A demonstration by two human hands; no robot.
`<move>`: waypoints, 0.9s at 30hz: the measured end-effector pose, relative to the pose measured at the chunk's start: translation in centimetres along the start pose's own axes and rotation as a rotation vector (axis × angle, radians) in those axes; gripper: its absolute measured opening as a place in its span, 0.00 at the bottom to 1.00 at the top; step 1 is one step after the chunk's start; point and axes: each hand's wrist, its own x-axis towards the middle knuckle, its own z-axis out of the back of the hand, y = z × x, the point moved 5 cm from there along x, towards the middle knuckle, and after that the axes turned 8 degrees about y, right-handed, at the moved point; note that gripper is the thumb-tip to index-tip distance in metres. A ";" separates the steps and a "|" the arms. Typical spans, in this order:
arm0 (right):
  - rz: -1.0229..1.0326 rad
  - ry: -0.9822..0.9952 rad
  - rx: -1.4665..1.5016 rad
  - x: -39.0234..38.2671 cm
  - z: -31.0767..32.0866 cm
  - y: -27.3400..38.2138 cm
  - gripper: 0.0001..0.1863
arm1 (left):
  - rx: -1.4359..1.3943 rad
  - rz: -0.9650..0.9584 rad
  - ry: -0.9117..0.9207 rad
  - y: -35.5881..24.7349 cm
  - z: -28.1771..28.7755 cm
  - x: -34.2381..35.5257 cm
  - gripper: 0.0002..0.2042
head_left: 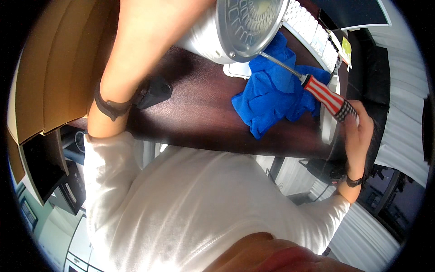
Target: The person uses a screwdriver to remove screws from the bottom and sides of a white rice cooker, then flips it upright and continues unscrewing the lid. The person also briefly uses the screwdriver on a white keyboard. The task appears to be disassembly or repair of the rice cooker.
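Observation:
My right hand [359, 129] is closed around the striped red-and-white handle of a screwdriver [327, 96], with a dark starred patch at its end. The shaft points up and left, and its tip meets or nearly meets the lower rim of a white cylindrical device [205, 38]. That device is tilted, showing a round grey face [248, 27] with a raised pattern and small screws at its edge. My left forearm reaches up beside the device, but the left hand lies beyond the upper edge. Below the screwdriver shaft a crumpled blue cloth [274, 93] lies on the dark table.
A white keyboard [312, 34] stands behind the cloth, near a monitor [362, 11]. Under the device shows a small white flat object [237, 70]. A black object [154, 92] sits by my left wrist. Cardboard [68, 63] rises at the left; a black chair [377, 77] is at the right.

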 end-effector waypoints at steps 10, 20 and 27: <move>0.118 -0.175 0.042 -0.3 -1.4 2.0 0.19 | 0.103 -0.064 -0.020 -0.1 0.0 -0.3 0.23; -0.207 0.068 0.554 -0.2 -1.6 -0.5 0.14 | 0.119 -0.043 0.010 -0.7 -0.5 -0.3 0.23; 0.241 -0.136 -0.288 -0.5 -0.8 2.6 0.23 | 0.036 -0.067 0.005 0.0 -0.1 -0.2 0.24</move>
